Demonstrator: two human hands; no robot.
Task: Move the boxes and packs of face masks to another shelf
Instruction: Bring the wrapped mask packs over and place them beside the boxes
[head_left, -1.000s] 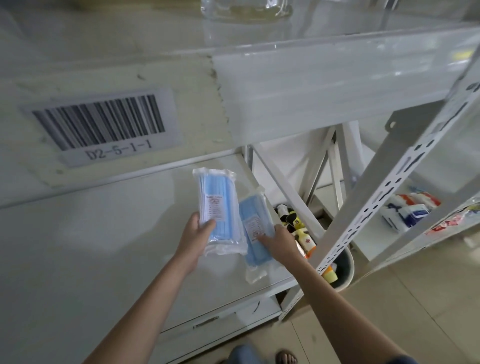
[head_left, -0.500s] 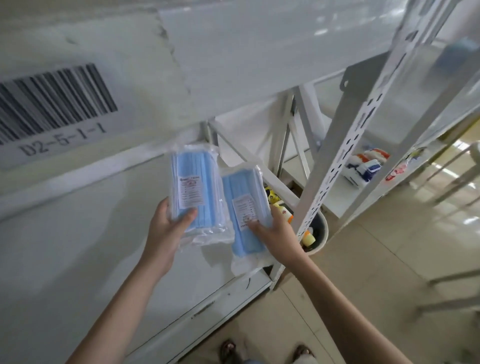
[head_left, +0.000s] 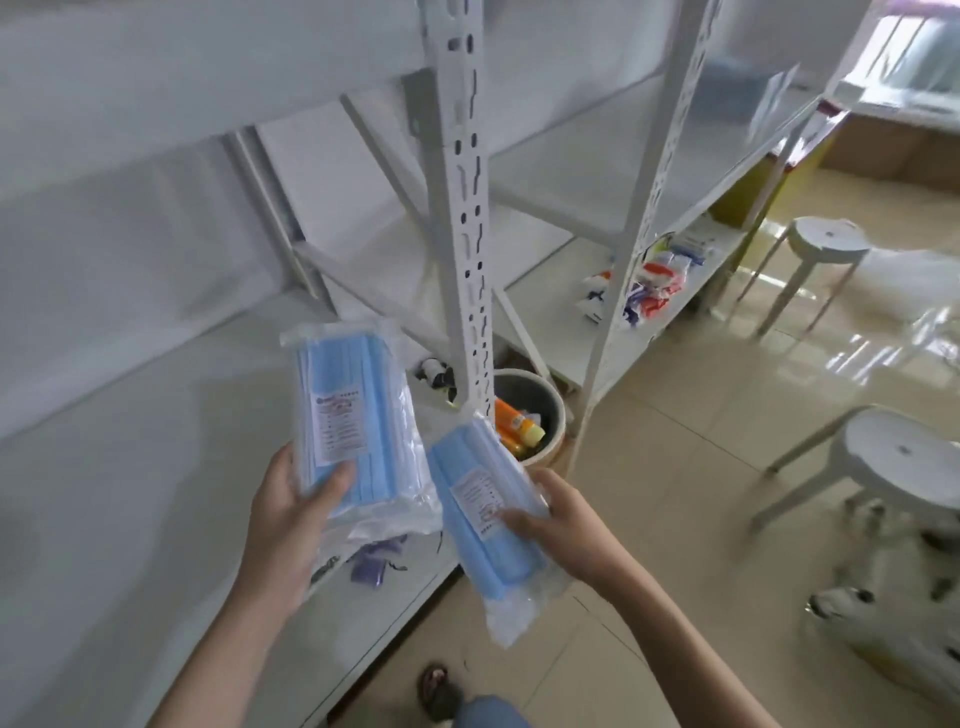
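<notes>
On the far left I see the white shelf (head_left: 130, 493), its flat top running under my left forearm; my left hand (head_left: 291, 519) holds a pack of blue face masks (head_left: 353, 415) in clear wrap, thumb pressed on the lower front near the white label, fingers behind it; the pack stands nearly upright above the shelf edge, not touching it; below it, small purple things (head_left: 374, 561) lie on the shelf, too blurred for me to name; just right of the pack rises a white slotted post (head_left: 467, 208); behind the post sits a round bin (head_left: 540, 410) on the floor with orange and yellow bottles (head_left: 514, 421) in it; my right hand (head_left: 566, 525) grips a second pack of blue masks (head_left: 488, 519), tilted with its loose wrap end hanging down over the floor tiles, fingers curled round its right edge; the two packs are just beside each other, apart; further right, a lower shelf (head_left: 571, 291) carries coloured packets (head_left: 649, 280); at the far right two white stools (head_left: 826, 244) stand on the tiled floor (head_left: 701, 441); a sandalled foot (head_left: 439, 691) shows at the bottom.
</notes>
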